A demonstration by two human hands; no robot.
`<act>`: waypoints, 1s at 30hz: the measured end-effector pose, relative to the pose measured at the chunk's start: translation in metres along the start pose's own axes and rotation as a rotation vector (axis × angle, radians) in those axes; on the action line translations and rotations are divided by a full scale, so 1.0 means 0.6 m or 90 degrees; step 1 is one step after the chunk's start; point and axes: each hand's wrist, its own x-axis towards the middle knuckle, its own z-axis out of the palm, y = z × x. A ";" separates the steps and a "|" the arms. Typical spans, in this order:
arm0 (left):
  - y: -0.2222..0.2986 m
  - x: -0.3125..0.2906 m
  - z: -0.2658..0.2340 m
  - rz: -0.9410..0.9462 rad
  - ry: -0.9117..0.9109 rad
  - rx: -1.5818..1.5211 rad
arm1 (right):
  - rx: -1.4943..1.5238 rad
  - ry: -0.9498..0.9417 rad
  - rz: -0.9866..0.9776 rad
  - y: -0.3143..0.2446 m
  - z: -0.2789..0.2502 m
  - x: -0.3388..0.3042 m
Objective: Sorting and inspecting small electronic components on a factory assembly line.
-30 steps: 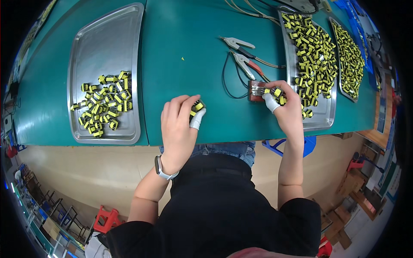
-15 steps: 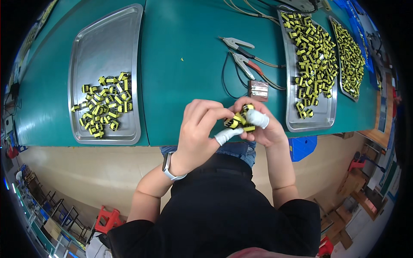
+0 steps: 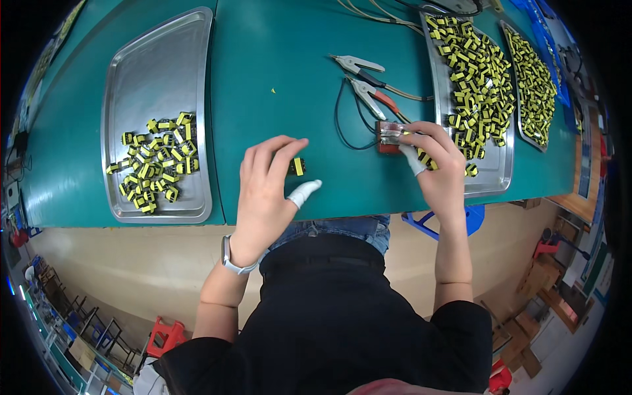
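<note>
My left hand is open over the table, with a white cover on its thumb. One small yellow-and-black transformer lies in the gap between its index finger and thumb, apparently touching neither. My right hand, its thumb also covered in white, curls around at least one similar transformer; the palm hides how many. Its fingertips reach the right side of a small reddish-brown block with a shiny metal top. Contact between the held part and the block is hard to make out.
At left, a metal tray bears a pile of transformers. Two fuller trays stand at right, the nearer tray beside my right hand. Two clip leads, a grey clip and a grey-and-red clip, lie behind the block with their cables.
My hands were together holding several transformers and have moved apart. The left went left, with one transformer now by its fingers. The right moved right to the block, still holding transformers.
</note>
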 end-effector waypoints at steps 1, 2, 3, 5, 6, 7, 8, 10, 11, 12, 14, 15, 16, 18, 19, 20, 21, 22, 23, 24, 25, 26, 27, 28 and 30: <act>-0.004 -0.004 0.001 -0.020 -0.009 0.013 | -0.001 0.000 0.000 0.005 -0.004 -0.001; -0.007 -0.008 0.004 -0.039 -0.018 0.027 | -0.043 -0.027 0.012 0.010 -0.006 -0.002; -0.009 -0.010 0.008 -0.039 -0.018 0.025 | -0.084 -0.054 0.025 0.013 -0.008 -0.002; -0.013 -0.016 0.013 -0.039 -0.017 0.033 | -0.062 -0.057 0.022 0.014 -0.009 -0.001; -0.014 -0.018 0.016 -0.041 -0.016 0.034 | -0.040 -0.060 0.021 0.014 -0.009 0.000; -0.015 -0.016 0.020 -0.036 -0.008 0.044 | -0.040 -0.060 0.021 0.016 -0.009 0.000; -0.016 -0.015 0.023 -0.031 0.000 0.054 | -0.034 -0.049 0.006 0.020 -0.007 0.001; -0.015 -0.011 0.021 -0.040 -0.003 0.039 | -0.027 -0.037 -0.009 0.023 -0.007 0.003; -0.014 -0.009 0.020 -0.049 -0.007 0.025 | -0.017 -0.049 0.012 0.023 -0.009 0.005; -0.015 -0.009 0.020 -0.049 -0.007 0.025 | -0.007 -0.061 0.033 0.022 -0.012 0.007; -0.016 -0.009 0.021 -0.040 0.017 -0.018 | 0.009 -0.066 0.033 0.025 -0.019 0.012; -0.014 -0.009 0.021 -0.040 0.017 -0.018 | 0.025 -0.071 0.033 0.025 -0.021 0.014; -0.012 -0.009 0.021 -0.046 0.016 -0.043 | 0.025 -0.072 0.032 0.023 -0.023 0.014; -0.009 -0.008 0.020 -0.053 0.016 -0.067 | 0.020 -0.099 0.033 0.018 -0.025 0.013; -0.009 -0.007 0.019 -0.048 0.019 -0.077 | 0.019 -0.099 0.033 0.015 -0.024 0.012; -0.008 -0.006 0.019 -0.043 0.022 -0.088 | -0.003 -0.104 0.033 0.012 -0.023 0.011; -0.006 -0.007 0.019 -0.043 0.022 -0.087 | -0.026 -0.109 0.034 0.010 -0.023 0.010; -0.003 -0.008 0.019 -0.061 0.025 -0.128 | -0.026 -0.109 0.033 0.012 -0.023 0.011; 0.000 -0.008 0.019 -0.080 0.028 -0.168 | -0.014 -0.112 0.031 0.015 -0.023 0.012; 0.002 -0.007 0.019 -0.080 0.029 -0.167 | -0.002 -0.114 0.029 0.018 -0.022 0.013; 0.004 -0.005 0.019 -0.060 0.038 -0.163 | -0.002 -0.113 0.030 0.021 -0.019 0.012; 0.007 -0.003 0.018 -0.041 0.047 -0.158 | 0.039 -0.081 -0.001 0.026 -0.013 0.009; 0.010 -0.001 0.017 -0.040 0.046 -0.158 | 0.079 -0.048 -0.032 0.029 -0.008 0.006; 0.012 -0.002 0.014 -0.035 0.042 -0.194 | 0.083 -0.050 -0.034 0.028 0.000 0.000; 0.016 -0.002 0.016 -0.032 0.038 -0.227 | 0.726 -0.094 0.321 0.017 0.021 -0.018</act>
